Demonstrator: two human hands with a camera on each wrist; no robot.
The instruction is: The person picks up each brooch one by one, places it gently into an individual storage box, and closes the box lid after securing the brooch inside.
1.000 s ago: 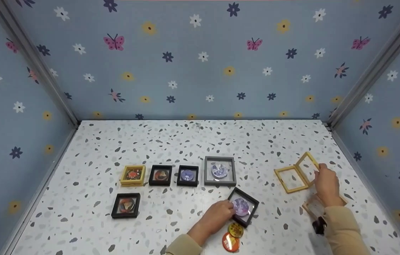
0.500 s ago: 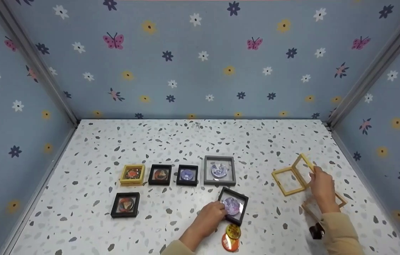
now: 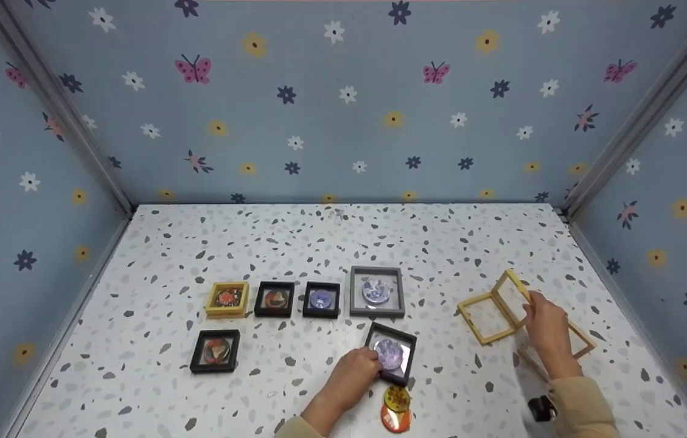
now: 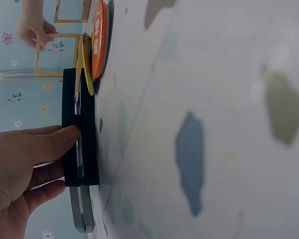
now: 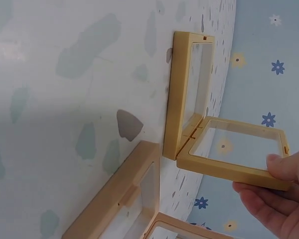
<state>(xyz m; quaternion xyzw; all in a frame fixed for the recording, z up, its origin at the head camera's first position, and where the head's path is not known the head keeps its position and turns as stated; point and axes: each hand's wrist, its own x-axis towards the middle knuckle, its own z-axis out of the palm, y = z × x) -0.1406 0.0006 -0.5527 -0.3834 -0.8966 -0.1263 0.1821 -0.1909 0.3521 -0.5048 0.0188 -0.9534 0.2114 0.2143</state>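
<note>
My left hand (image 3: 352,377) grips the left side of a black display frame (image 3: 407,365) with a purple round badge (image 3: 389,354) inside. In the left wrist view, the thumb lies on the edge of the black frame (image 4: 87,159), which stays low over the table. My right hand (image 3: 547,334) pinches the raised half of a hinged yellow display frame (image 3: 471,322) by its edge. In the right wrist view, thumb and fingers hold the corner of that yellow frame (image 5: 224,169), whose halves stand open with clear film in them. A tan frame (image 5: 109,194) stands open beside it.
A yellow badge (image 3: 397,398) overlaps an orange badge (image 3: 395,418) just below the black frame. Filled frames stand to the left, including a grey frame (image 3: 402,292) and a small yellow frame (image 3: 209,304). A dark object (image 3: 540,409) lies near the right sleeve.
My left hand has shifted left with the black frame, which has turned somewhat straighter. My right hand has drawn the open yellow frame left and toward the front.
</note>
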